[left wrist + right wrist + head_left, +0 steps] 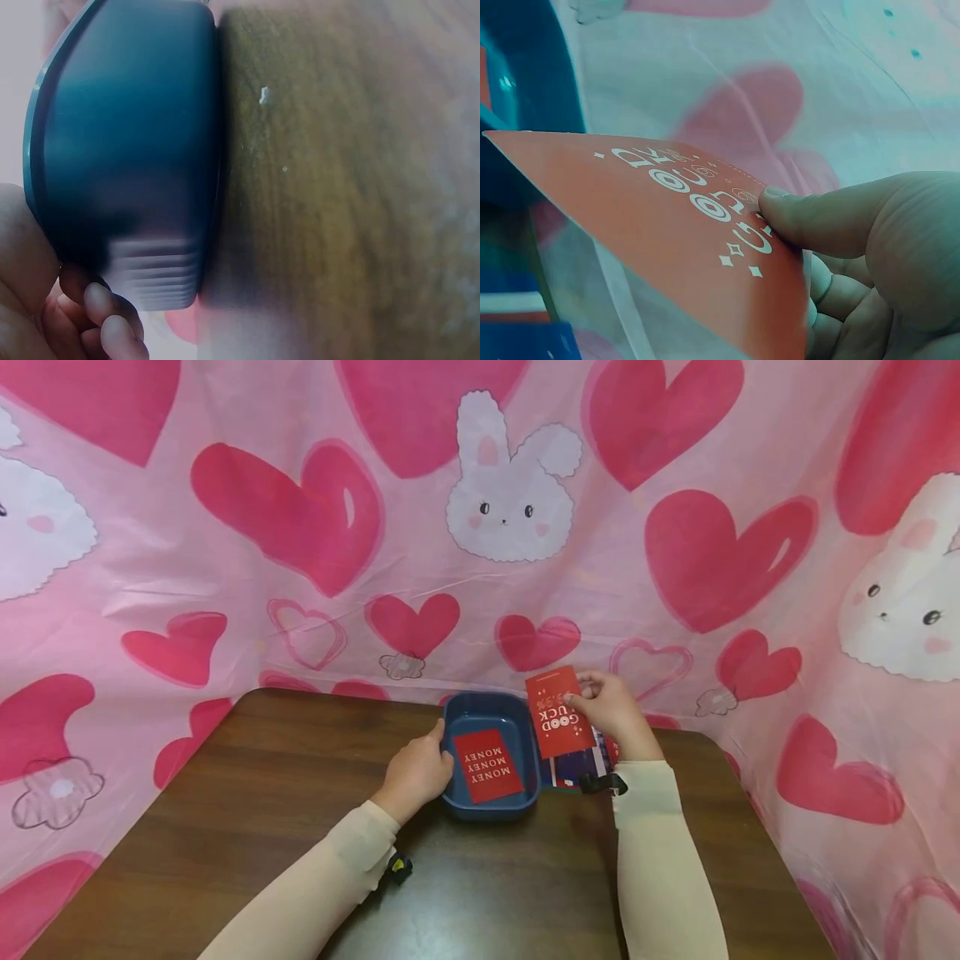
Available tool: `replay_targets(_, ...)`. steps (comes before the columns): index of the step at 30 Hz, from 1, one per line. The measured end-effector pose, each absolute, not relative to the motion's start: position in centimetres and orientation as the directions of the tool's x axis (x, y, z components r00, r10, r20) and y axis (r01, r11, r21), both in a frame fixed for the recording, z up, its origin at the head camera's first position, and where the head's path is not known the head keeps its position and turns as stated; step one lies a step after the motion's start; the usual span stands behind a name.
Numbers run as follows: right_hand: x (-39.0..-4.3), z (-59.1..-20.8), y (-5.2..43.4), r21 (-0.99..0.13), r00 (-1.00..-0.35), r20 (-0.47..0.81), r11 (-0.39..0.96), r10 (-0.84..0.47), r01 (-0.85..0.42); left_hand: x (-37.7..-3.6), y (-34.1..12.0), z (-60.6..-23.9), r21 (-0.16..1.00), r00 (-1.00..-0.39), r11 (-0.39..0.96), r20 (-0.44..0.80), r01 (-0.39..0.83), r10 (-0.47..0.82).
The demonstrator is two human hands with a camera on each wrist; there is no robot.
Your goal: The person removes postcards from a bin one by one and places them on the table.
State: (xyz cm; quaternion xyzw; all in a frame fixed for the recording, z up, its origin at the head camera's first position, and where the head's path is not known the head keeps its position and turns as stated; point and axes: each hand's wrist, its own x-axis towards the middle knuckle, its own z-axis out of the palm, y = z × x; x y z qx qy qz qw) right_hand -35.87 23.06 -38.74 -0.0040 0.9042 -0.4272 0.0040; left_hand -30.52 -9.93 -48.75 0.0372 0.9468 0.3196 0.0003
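Note:
A dark blue plastic box (pixel 491 813) stands on the table, and inside it lies a red card (pixel 486 787) printed "MONEY MONEY MONEY". My left hand (pixel 415 774) grips the box's left side; in the left wrist view several fingers (pixel 116 322) curl by its ribbed outer wall. Just right of the box, my right hand (pixel 611 708) pinches a red "GOOD LUCK" card (pixel 553 739) by its edge, the thumb (pixel 825 214) across its printed face. The card is raised and tilted, its left part close to the box's right rim.
Beneath the raised card and right hand lie colourful printed pieces (pixel 576 768), mostly blue, partly hidden. The brown wooden table (pixel 315 752) ends at a pink cloth backdrop (pixel 420 543) with hearts and rabbits. A black strap piece (pixel 604 783) hangs at the right wrist.

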Motion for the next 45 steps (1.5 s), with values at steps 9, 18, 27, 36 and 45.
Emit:
replay_targets(9, -35.0, -38.3, 27.1, -0.774, -0.997, 0.018, 0.633, 0.074, 0.033, -30.5, -9.9, -48.7, 0.613, -0.998, 0.787, 0.021, 0.065, 0.066)
replay_targets(18, -34.9, -39.3, 31.2, -0.833, -0.986, -0.04, 0.539, 0.16, 0.121, -30.5, -10.0, -48.7, 0.603, -0.997, 0.795, 0.029, 0.071, 0.067)
replay_targets(27, -34.8, -41.5, 34.9, -0.753, -0.958, -0.132, 0.603, 0.255, 0.264, -30.5, -9.9, -48.6, 0.611, -0.998, 0.789, 0.013, 0.061, 0.067)
replay_targets(36, -35.2, -44.0, 36.7, -0.708, -0.917, -0.251, 0.587, 0.311, 0.392, -30.6, -9.9, -48.8, 0.62, -0.998, 0.783, 0.001, 0.056, 0.07)
replay_targets(45, -35.8, -46.5, 37.3, -0.669, -0.913, -0.29, 0.621, 0.286, 0.407, -30.6, -9.9, -48.8, 0.615, -0.998, 0.786, 0.009, 0.061, 0.07)
